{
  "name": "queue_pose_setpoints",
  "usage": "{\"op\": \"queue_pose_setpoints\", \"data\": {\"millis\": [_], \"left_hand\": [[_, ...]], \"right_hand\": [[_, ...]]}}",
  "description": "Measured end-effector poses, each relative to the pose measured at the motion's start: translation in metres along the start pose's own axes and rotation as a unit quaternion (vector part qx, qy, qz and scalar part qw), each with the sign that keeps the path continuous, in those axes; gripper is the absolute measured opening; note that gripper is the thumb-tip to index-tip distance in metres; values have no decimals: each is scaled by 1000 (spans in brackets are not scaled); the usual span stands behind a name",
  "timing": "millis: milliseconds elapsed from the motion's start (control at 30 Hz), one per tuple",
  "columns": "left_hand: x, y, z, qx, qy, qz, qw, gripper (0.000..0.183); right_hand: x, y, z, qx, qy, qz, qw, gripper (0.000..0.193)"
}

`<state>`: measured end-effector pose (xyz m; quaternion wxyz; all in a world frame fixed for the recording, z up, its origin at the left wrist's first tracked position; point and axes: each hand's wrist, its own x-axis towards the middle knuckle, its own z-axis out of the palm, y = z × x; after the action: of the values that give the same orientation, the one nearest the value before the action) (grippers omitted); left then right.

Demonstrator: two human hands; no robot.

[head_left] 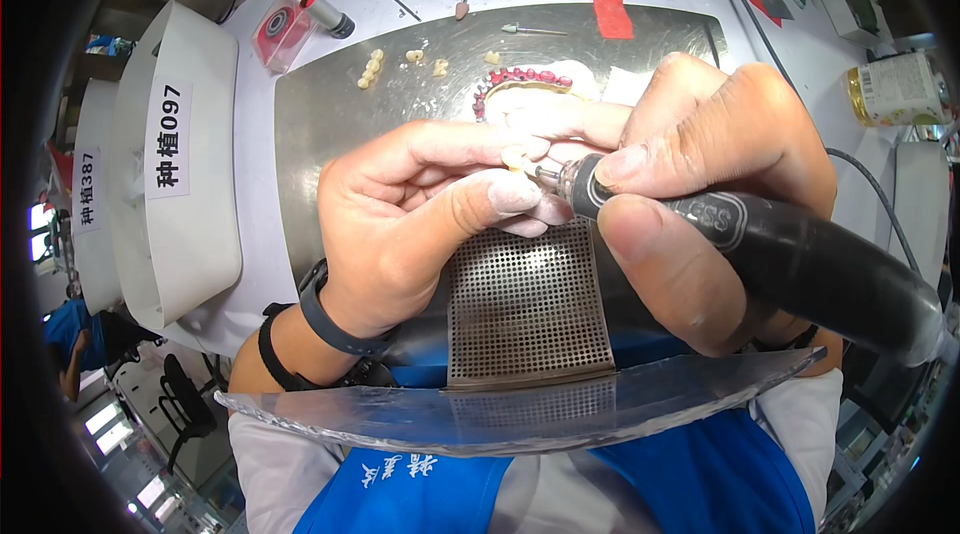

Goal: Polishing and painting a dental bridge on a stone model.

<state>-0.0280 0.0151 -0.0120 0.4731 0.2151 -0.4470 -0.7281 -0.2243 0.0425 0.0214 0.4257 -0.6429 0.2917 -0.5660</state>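
Delicately, left hand (410, 199) pinched a cream tooth piece (515, 155) between thumb and forefinger, right hand (725, 134) gripped a black handpiece (800, 259), its tip right by the piece, near a perforated metal plate (530, 304), a red-toothed dental model (528, 81) just beyond.

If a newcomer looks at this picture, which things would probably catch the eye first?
Probably the thick black drill-like tool in the right hand, right of centre, its tip close to a small cream piece pinched in the left hand. Next, the curved dark red row beyond the hands and the perforated metal plate below them.
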Motion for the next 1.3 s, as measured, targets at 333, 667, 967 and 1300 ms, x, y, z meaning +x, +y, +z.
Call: {"op": "queue_pose_setpoints", "data": {"millis": [333,667,967,1300], "left_hand": [[-2,1,0,-25,-29,-24,999,23],[-2,1,-3,-35,-35,-9,999,21],[-3,1,0,-11,-1,-9,1000,22],[-4,3,1,-23,5,-27,999,22]], "right_hand": [[-2,5,8,110,57,-7,992,20],[1,7,8,67,26,-53,996,19],[-1,12,2,50,-7,-66,997,20],[-1,11,0,75,-5,-42,996,19]]}}
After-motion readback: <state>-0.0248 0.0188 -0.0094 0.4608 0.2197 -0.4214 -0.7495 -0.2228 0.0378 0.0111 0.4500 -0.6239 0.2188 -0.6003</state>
